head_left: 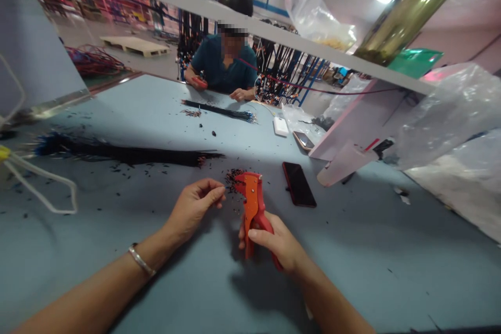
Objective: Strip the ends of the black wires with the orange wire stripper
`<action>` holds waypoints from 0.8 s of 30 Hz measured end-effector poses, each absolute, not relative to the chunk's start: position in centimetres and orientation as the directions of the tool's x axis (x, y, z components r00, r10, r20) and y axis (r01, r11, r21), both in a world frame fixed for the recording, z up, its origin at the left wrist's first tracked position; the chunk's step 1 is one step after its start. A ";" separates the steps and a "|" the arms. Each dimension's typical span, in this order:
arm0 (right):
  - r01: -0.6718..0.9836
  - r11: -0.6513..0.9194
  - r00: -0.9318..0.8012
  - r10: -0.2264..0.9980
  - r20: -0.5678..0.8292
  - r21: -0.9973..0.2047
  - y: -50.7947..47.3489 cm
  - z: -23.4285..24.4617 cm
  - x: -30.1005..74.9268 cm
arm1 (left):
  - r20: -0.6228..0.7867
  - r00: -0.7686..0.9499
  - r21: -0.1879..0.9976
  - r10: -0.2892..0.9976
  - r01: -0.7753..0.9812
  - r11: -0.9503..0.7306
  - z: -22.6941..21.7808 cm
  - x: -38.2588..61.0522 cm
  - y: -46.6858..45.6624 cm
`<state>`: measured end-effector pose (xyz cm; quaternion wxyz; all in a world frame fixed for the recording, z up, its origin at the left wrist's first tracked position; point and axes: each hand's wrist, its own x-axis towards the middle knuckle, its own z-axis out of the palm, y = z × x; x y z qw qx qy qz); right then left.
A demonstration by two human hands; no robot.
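Note:
My right hand (274, 240) is wrapped round the handles of a red and orange wire stripper (253, 198), its jaws pointing away from me. To the left of the tool, my left hand (199, 199) is closed in a pinch, thumb against forefinger; whatever is between the fingertips is too small to make out. Small dark bits of insulation (234, 180) lie in a heap by the stripper's jaws. Beyond my left hand a long bundle of black wires (136, 154) stretches across the table, with blue ends at the left.
Across the table (371, 250) sits a person (225, 65) with another wire bundle (219, 109) in front. A dark phone (299, 183) lies right of the stripper, with a second phone (303, 141) and a white box (280, 126) farther back. A bent white rod (43, 172) is at left.

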<state>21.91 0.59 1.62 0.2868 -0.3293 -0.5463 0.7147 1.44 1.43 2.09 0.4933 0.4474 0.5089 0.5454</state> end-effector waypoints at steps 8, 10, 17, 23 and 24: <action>0.166 0.087 -0.569 0.822 -0.023 -0.982 0.4 2.4 22.0 | -0.048 -0.062 0.996 0.997 -0.079 0.043 2.2 2.2 0.8; 0.283 0.244 -0.544 0.837 0.054 -0.928 0.0 2.8 21.9 | -0.074 -0.026 0.992 0.997 -0.105 0.070 2.0 2.5 0.7; 0.627 0.632 -0.543 0.774 0.326 -0.456 -0.4 2.2 21.2 | -0.131 0.071 0.936 0.989 -0.320 0.147 1.7 3.1 0.4; 0.683 0.674 -0.558 0.730 0.394 -0.281 0.0 1.5 21.3 | -0.121 0.111 0.943 0.986 -0.298 0.149 1.6 3.4 0.2; 0.686 0.676 -0.559 0.726 0.401 -0.269 0.0 1.5 21.4 | -0.108 0.126 0.951 0.986 -0.276 0.139 1.5 3.4 0.2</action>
